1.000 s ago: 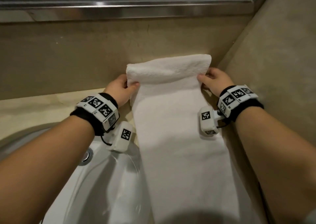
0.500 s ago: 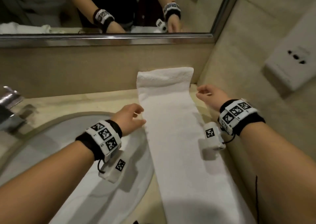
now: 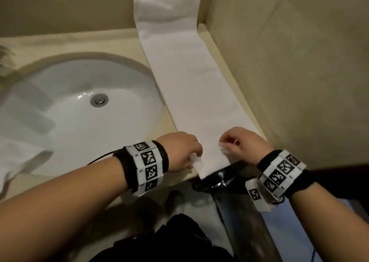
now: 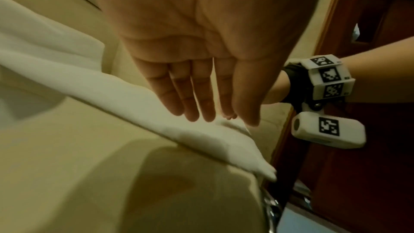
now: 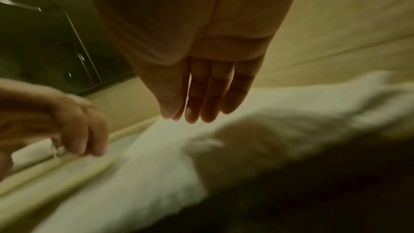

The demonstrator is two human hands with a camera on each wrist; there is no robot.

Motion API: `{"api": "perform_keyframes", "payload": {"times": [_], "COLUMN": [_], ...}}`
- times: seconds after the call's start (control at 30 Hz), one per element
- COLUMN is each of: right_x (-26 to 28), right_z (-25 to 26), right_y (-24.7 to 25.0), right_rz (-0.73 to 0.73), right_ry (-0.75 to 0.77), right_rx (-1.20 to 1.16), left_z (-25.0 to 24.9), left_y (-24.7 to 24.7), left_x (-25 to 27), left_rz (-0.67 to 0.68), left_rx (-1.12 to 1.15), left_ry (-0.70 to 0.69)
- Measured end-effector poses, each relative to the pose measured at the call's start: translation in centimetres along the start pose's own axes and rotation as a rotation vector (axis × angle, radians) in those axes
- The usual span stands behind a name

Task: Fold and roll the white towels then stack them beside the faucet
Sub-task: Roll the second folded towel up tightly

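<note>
The left hand and right hand hover at the near end of the white towel, fingers straight, gripping nothing. The towel lies folded lengthwise on the counter beside the sink. Half a second ago both hands were farther up its edges.

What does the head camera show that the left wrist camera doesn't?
Only the head view shows the sink with its drain, and the towel's far end folded up against the wall. Only the left wrist view shows the left hand's palm with straight fingers over the towel's near end. Both show the towel lying on the counter and the right wrist's band.
</note>
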State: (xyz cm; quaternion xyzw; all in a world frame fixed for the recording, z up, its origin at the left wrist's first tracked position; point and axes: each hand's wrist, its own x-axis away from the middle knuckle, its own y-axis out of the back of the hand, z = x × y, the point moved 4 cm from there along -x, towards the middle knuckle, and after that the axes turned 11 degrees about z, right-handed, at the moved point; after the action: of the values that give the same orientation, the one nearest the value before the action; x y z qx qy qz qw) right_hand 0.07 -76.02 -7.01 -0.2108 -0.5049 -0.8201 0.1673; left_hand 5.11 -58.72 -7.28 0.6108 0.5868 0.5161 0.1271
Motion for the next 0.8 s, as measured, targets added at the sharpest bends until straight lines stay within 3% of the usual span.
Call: {"api": "perform_keyframes", "payload": {"times": [0.13,0.3,0.43,0.53,0.67,0.8], "right_x": [1.9,1.9,2.0,2.4,2.6,1.4], "right_z": [-1.9,-2.2,-1.9,-2.7,-4.3,-4.8], "right_y": [-3.6,-5.1,-5.7,-5.1,-3.2,-1.3], "right_rz": [0.055,-0.056,-0.048,-0.110,-0.173,-0.139], "right_ry": [0.022,0.134,0.272,0.266,0.205,0.099], "right_rx": [0.180,0.279,0.346,0.366,0.325,0.225], "left_z": [-2.4,-5.0,-5.7,-3.8,-2.0,-0.4], "left_y": [-3.1,-4.9,-5.0,-5.8,-5.6,-5.6], "left_x": [-1.4,-2.8,-2.5,-1.3,1.6,2.6], "left_rz": [0.042,-0.085,-0.143,-0.138,-0.356,-0.381], "left_rx": [-0.169,-0.285,-0.317,-0.145,0.224,0.398], "left_ry": [0.083,0.290,0.342,0.406,0.540,0.656]}}
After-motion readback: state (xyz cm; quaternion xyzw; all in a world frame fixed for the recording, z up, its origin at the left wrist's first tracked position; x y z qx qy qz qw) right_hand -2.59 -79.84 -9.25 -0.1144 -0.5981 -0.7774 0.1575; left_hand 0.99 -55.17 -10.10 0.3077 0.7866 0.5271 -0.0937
